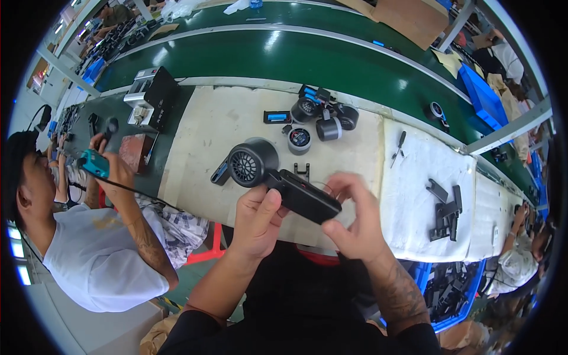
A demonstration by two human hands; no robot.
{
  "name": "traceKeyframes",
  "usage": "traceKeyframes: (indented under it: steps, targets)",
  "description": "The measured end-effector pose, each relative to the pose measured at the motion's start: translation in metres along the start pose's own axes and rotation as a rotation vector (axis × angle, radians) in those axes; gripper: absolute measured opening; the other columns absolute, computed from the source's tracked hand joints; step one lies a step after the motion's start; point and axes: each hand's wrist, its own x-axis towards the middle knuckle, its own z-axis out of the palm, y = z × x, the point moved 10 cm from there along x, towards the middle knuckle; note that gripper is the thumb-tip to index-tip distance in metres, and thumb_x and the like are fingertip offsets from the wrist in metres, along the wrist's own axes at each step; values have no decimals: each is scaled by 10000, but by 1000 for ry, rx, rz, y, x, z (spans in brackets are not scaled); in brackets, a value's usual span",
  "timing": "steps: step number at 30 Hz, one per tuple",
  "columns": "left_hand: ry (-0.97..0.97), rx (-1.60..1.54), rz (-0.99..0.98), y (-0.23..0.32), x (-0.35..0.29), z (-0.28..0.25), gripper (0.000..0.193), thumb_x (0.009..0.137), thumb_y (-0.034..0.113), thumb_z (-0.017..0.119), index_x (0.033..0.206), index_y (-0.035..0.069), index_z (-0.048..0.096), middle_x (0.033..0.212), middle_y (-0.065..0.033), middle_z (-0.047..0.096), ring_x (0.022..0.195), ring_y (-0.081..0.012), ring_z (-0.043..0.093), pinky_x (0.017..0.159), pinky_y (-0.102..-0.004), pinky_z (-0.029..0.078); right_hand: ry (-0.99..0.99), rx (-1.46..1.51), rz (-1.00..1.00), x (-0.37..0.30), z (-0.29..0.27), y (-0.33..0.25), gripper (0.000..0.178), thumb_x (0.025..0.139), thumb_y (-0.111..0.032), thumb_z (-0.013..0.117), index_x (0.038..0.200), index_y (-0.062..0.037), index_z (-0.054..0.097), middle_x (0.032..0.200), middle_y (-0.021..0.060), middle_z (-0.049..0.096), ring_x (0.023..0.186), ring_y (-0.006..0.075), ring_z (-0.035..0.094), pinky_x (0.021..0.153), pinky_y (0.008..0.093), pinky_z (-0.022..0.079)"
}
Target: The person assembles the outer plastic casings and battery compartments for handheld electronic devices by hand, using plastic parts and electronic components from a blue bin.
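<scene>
A black handheld fan (253,163) with a round grille head and a long handle (307,198) is held over the pale worktop. My left hand (260,219) grips it below the neck, thumb on the near side. Around the handle's far end my right hand (358,216) has its thumb and fingers apart; the thumb is close to the handle's edge, and whether it touches I cannot tell. Just behind the handle lies a small black bracket (302,170). A black piece with a blue inside (220,173) sits left of the fan head.
Several fan heads (328,125) cluster beyond my hands. To the right are a screwdriver (400,145), black handle shells (447,213) and a blue bin (467,296) of black parts. At left, a person (106,248) holds a teal power tool (94,164) near a metal-fronted machine (148,97). A green conveyor (236,56) runs behind.
</scene>
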Motion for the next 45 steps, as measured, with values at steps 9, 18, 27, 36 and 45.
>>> traceKeyframes:
  steps: [9,18,27,36,45]
  targets:
    - [159,156,-100,-22,-33,-49,334,927,40,737,1231,-25,614,1127,-107,694,1045,-193,687,954,-353,560,-191,119,235,-55,91,53,246,909,-252,743,892,-16,677,719,130,635,615,243,629,614,352,502]
    - [121,428,-179,-41,-69,-61,418,953,151,743,1288,5,540,1036,-61,686,941,-117,652,828,-298,548,-467,308,599,-126,129,98,249,967,-251,710,977,-4,678,783,55,688,699,113,641,641,302,530]
    - [-61,1682,173,51,-44,-62,381,762,58,791,1121,-14,687,912,-179,645,853,-388,612,767,-447,501,-306,-353,354,17,-96,137,82,960,-124,662,957,-70,723,838,20,718,764,110,646,708,286,525]
    - [218,1798,684,67,-47,-106,412,760,28,821,1145,-14,683,941,-182,689,820,-350,647,801,-449,484,-75,-1247,110,168,-303,225,802,764,-2,707,1499,-221,475,1519,222,448,1394,408,457,1124,451,448]
    - [656,1522,571,69,-35,-164,440,787,114,800,1202,31,678,973,-139,705,829,-299,677,746,-377,548,-235,-1340,208,189,-329,318,647,731,7,740,1337,-130,557,1228,194,592,1160,420,600,956,470,531]
